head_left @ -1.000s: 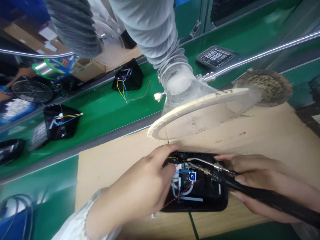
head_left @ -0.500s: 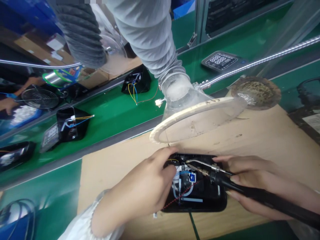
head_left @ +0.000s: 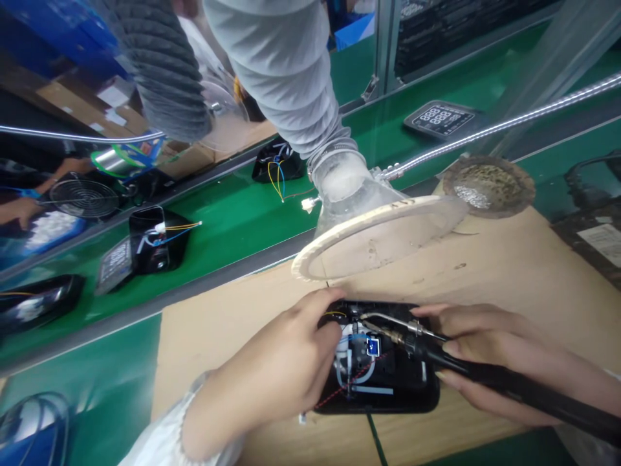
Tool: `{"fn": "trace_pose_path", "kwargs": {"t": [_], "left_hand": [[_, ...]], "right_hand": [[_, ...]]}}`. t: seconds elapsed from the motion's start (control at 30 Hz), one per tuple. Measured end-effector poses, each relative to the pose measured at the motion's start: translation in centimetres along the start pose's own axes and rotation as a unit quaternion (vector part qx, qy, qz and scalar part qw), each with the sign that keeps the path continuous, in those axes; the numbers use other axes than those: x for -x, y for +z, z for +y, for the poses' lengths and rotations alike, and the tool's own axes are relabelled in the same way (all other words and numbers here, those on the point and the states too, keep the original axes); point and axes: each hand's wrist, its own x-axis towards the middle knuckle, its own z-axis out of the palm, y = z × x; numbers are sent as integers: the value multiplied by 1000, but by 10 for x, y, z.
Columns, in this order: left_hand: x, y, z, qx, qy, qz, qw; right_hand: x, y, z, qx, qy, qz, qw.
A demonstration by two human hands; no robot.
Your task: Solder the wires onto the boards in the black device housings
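A black open housing (head_left: 383,388) with wires and a small blue part inside lies on a brown cardboard sheet (head_left: 228,323). My left hand (head_left: 272,375) rests on its left end, fingers curled and pinched at a wire inside. My right hand (head_left: 490,356) grips a black-handled soldering iron (head_left: 466,372), its metal tip reaching into the housing's upper left near my left fingertips.
A clear fume-extraction funnel (head_left: 373,226) on a grey ribbed hose hangs just above the housing. Behind runs a green conveyor belt (head_left: 228,213) carrying several black housings (head_left: 155,243) with loose wires. A brass-wool tip cleaner (head_left: 488,184) sits at the right. Another person's hand (head_left: 19,207) shows at far left.
The housings on the belt have drifted right. My hands and the soldering iron have stayed almost in place on the housing.
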Motion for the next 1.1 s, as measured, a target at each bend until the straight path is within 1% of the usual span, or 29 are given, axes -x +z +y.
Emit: {"fn": "trace_pose_path", "kwargs": {"t": [0.07, 0.1, 0.2, 0.37, 0.5, 0.77, 1.1], "left_hand": [[0, 0, 0, 0, 0, 0, 1000], [0, 0, 0, 0, 1, 0, 1000], [-1, 0, 0, -1, 4, 4, 1000], [-1, -1, 0, 0, 15, 10, 1000], [-1, -1, 1, 6, 12, 8, 1000], [-2, -2, 1, 8, 0, -6, 1000], [-2, 0, 0, 7, 7, 2, 1000]], "right_hand": [[1, -7, 4, 31, -48, -86, 995], [1, -9, 5, 41, -68, -107, 991], [-2, -14, 2, 44, -86, -114, 989], [-17, -15, -11, 30, -113, -79, 990], [-24, -16, -17, 51, -125, -57, 989], [-18, -16, -15, 73, -114, -69, 988], [-24, -16, -21, 79, -128, -69, 986]]}}
